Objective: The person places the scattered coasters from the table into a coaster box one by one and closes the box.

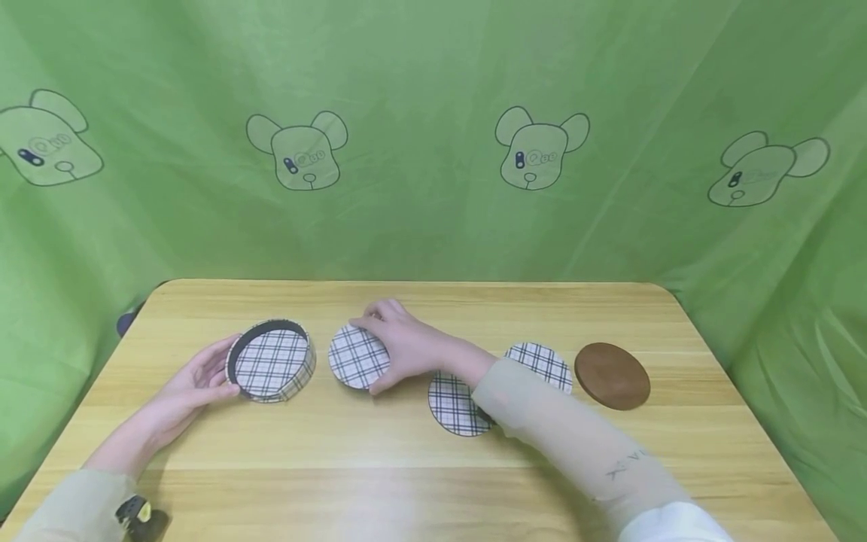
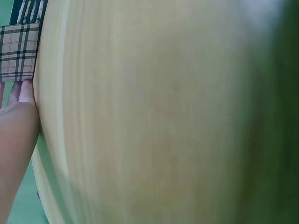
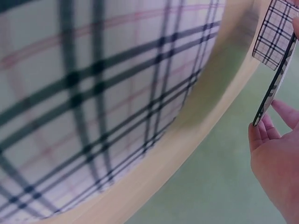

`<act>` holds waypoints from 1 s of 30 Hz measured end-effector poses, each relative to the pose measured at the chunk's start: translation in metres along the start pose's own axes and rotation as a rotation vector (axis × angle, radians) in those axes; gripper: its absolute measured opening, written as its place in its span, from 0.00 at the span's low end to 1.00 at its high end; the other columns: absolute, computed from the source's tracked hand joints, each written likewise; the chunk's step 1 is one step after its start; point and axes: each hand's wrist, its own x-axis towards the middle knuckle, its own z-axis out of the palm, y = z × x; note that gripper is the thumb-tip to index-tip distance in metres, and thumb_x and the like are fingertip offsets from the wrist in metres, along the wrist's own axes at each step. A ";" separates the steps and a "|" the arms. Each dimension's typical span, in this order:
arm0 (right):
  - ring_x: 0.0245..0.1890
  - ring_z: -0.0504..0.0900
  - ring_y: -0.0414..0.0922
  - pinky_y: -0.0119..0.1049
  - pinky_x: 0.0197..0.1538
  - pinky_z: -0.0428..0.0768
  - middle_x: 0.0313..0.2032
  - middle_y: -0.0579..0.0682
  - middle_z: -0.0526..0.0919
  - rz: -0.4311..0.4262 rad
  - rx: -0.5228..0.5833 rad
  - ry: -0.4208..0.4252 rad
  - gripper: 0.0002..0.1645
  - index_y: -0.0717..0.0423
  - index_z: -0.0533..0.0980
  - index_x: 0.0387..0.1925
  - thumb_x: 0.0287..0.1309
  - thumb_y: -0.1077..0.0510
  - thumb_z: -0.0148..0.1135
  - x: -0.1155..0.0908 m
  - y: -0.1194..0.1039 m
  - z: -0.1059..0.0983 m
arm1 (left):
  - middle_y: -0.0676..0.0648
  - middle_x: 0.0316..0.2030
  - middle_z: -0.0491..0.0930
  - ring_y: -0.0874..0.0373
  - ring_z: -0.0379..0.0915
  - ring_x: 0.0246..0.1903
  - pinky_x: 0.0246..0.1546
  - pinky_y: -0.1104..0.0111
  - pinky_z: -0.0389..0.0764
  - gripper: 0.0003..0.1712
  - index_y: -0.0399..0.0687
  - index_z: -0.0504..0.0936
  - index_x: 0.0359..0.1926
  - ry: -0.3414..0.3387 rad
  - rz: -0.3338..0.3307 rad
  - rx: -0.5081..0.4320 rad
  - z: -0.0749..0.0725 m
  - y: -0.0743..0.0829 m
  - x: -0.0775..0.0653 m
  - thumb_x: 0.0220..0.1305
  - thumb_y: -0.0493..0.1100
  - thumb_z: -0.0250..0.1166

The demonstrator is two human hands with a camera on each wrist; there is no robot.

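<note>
A round plaid coaster holder (image 1: 301, 376) with a dark inner wall stands at the left of the table. My left hand (image 1: 196, 384) holds its left side, thumb at the front; in the left wrist view the fingertips touch the plaid wall (image 2: 18, 51). Just right of the holder, my right hand (image 1: 409, 346) grips a round plaid coaster (image 1: 357, 357) by its edge, fingers at the far side and thumb at the near side. The right wrist view shows this coaster (image 3: 275, 86) nearly edge-on, tilted off the table.
Two more plaid coasters, one nearer (image 1: 457, 408) and one farther (image 1: 542, 363), lie partly under my right forearm. A brown disc (image 1: 612, 376) lies to their right. The wooden table (image 1: 379, 482) meets a green printed curtain (image 1: 420, 226) behind.
</note>
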 end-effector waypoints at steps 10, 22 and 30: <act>0.72 0.62 0.53 0.50 0.78 0.73 0.72 0.59 0.65 -0.003 0.002 0.014 0.70 0.56 0.62 0.81 0.39 0.41 0.89 0.013 -0.012 -0.001 | 0.55 0.75 0.65 0.83 0.70 0.62 0.61 0.89 0.72 0.51 0.44 0.47 0.85 0.009 -0.007 0.002 0.001 0.000 -0.001 0.68 0.26 0.63; 0.72 0.62 0.52 0.49 0.78 0.72 0.71 0.58 0.65 -0.011 0.021 0.030 0.71 0.57 0.61 0.81 0.39 0.40 0.89 0.029 -0.025 0.003 | 0.28 0.82 0.38 0.85 0.68 0.62 0.61 0.89 0.72 0.52 0.46 0.46 0.86 0.003 -0.030 0.007 0.001 0.003 0.000 0.69 0.26 0.63; 0.73 0.61 0.52 0.48 0.79 0.72 0.72 0.57 0.65 -0.008 0.010 0.034 0.71 0.56 0.61 0.81 0.39 0.39 0.88 0.042 -0.030 0.006 | 0.33 0.83 0.47 0.84 0.69 0.62 0.61 0.89 0.72 0.52 0.45 0.46 0.86 0.000 -0.023 0.006 0.001 0.003 0.000 0.69 0.26 0.63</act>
